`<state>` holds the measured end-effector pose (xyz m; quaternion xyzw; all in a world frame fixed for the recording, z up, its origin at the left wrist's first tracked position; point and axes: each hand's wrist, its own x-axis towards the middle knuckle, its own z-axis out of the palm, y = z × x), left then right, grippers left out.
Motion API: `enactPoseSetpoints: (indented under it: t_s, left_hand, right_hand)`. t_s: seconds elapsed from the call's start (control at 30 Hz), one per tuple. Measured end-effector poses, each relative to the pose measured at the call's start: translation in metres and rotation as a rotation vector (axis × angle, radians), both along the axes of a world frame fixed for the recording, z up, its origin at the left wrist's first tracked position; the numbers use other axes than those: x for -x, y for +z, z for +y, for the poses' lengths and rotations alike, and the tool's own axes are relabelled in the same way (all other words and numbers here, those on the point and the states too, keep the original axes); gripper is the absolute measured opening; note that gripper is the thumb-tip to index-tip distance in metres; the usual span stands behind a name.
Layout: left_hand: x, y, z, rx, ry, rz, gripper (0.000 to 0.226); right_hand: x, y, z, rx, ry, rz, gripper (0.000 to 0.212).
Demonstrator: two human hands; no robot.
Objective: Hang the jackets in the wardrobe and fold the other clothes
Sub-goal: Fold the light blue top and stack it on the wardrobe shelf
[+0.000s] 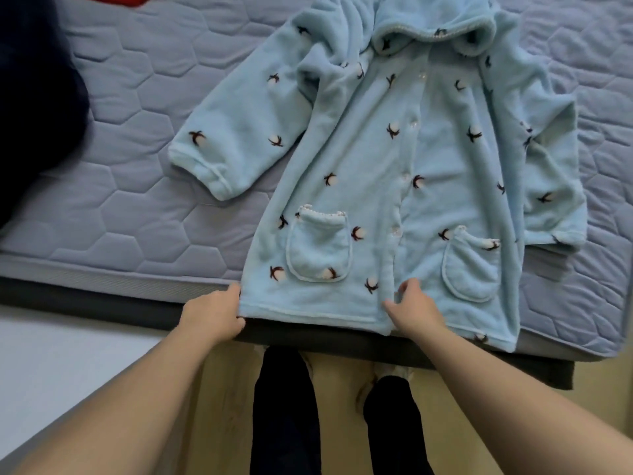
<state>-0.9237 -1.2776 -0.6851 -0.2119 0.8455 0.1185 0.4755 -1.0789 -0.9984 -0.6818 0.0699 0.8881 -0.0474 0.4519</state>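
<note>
I find no readable text, label, brand or number anywhere in my view. The light blue fleece robe (394, 173) carries only a small repeated motif.

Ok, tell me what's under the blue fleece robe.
The blue fleece robe lies flat on the quilted mattress, hem overhanging its near edge. Anything between robe and mattress is covered. Both hands grip the hem.

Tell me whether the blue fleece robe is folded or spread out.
Spread out: the blue fleece robe lies flat, front up, on the mattress, left sleeve extended.
</note>
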Motion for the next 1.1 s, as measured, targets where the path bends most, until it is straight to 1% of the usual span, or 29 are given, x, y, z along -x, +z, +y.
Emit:
enactPoseSetpoints:
  t_s: [0.03, 0.07, 0.1, 0.13, 0.17, 0.2, 0.23, 0.27, 0.3, 0.33, 0.37, 0.4, 0.47, 0.5, 0.57, 0.63, 0.7, 0.8, 0.87, 0.9, 0.97, 1.03, 1.1]
  left_hand:
    - [0.011, 0.001, -0.008, -0.074, 0.065, -0.081, 0.033]
    - [0.024, 0.002, -0.018, -0.109, 0.138, -0.121, 0.029]
    - [0.038, 0.002, -0.028, -0.099, 0.242, -0.084, 0.022]
    - [0.053, 0.001, -0.039, -0.064, 0.399, 0.025, 0.016]
    - [0.07, -0.002, -0.049, -0.038, 0.617, 0.163, 0.016]
    - [0.088, -0.004, -0.059, -0.058, 0.892, 0.285, 0.023]
    - [0.106, -0.006, -0.069, -0.13, 1.192, 0.371, 0.036]
    - [0.122, -0.007, -0.078, -0.23, 1.457, 0.401, 0.049]
    - [0.135, -0.009, -0.086, -0.324, 1.658, 0.383, 0.058]
    - [0.145, -0.012, -0.092, -0.4, 1.803, 0.35, 0.061]
    - [0.152, -0.017, -0.097, -0.457, 1.902, 0.336, 0.059]
    - [0.156, -0.023, -0.1, -0.482, 1.959, 0.35, 0.056]
    - [0.161, -0.032, -0.112, -0.434, 1.974, 0.441, 0.05]
    - [0.162, -0.032, -0.123, -0.358, 1.932, 0.527, 0.05]
    - [0.165, -0.017, -0.166, -0.138, 1.741, 0.734, 0.048]
    - [0.17, 0.016, -0.229, 0.054, 1.499, 0.909, 0.043]
    - [0.178, 0.052, -0.295, 0.199, 1.312, 1.009, 0.039]
    - [0.192, 0.085, -0.37, 0.382, 1.165, 1.137, 0.031]
    - [0.202, 0.086, -0.396, 0.433, 1.188, 1.116, 0.034]
    - [0.206, 0.081, -0.404, 0.406, 1.258, 1.062, 0.042]
    - [0.211, 0.066, -0.409, 0.322, 1.388, 0.947, 0.061]
    - [0.213, 0.047, -0.402, 0.275, 1.353, 0.922, 0.069]
    - [0.21, 0.028, -0.389, 0.267, 1.242, 0.922, 0.066]
  right_hand:
    - [0.008, 0.003, -0.005, -0.007, 0.029, 0.065, 0.038]
    - [0.018, 0.006, -0.011, -0.005, 0.066, 0.14, 0.043]
    - [0.028, 0.008, -0.021, 0.011, 0.112, 0.201, 0.046]
    - [0.038, 0.01, -0.032, 0.04, 0.162, 0.24, 0.048]
    - [0.048, 0.01, -0.045, 0.077, 0.215, 0.267, 0.051]
    - [0.057, 0.01, -0.059, 0.117, 0.265, 0.288, 0.053]
    - [0.067, 0.01, -0.074, 0.155, 0.311, 0.306, 0.056]
    - [0.076, 0.009, -0.09, 0.192, 0.347, 0.319, 0.059]
    - [0.084, 0.008, -0.107, 0.227, 0.372, 0.328, 0.063]
    - [0.091, 0.006, -0.124, 0.262, 0.381, 0.325, 0.065]
    - [0.097, 0.004, -0.14, 0.301, 0.37, 0.312, 0.068]
    - [0.103, 0.0, -0.155, 0.341, 0.347, 0.299, 0.069]
    - [0.112, -0.008, -0.182, 0.396, 0.31, 0.293, 0.07]
    - [0.116, -0.011, -0.191, 0.397, 0.303, 0.302, 0.07]
    - [0.124, -0.016, -0.206, 0.34, 0.332, 0.345, 0.068]
    - [0.133, -0.015, -0.221, 0.253, 0.415, 0.402, 0.067]
    - [0.146, -0.011, -0.242, 0.244, 0.45, 0.451, 0.065]
    - [0.168, -0.005, -0.286, 0.314, 0.447, 0.53, 0.062]
    - [0.182, -0.007, -0.315, 0.339, 0.483, 0.53, 0.065]
    - [0.189, -0.012, -0.328, 0.34, 0.525, 0.497, 0.066]
    - [0.198, -0.027, -0.346, 0.321, 0.605, 0.366, 0.068]
    - [0.2, -0.047, -0.355, 0.287, 0.638, 0.219, 0.07]
    - [0.197, -0.067, -0.357, 0.229, 0.67, 0.151, 0.072]
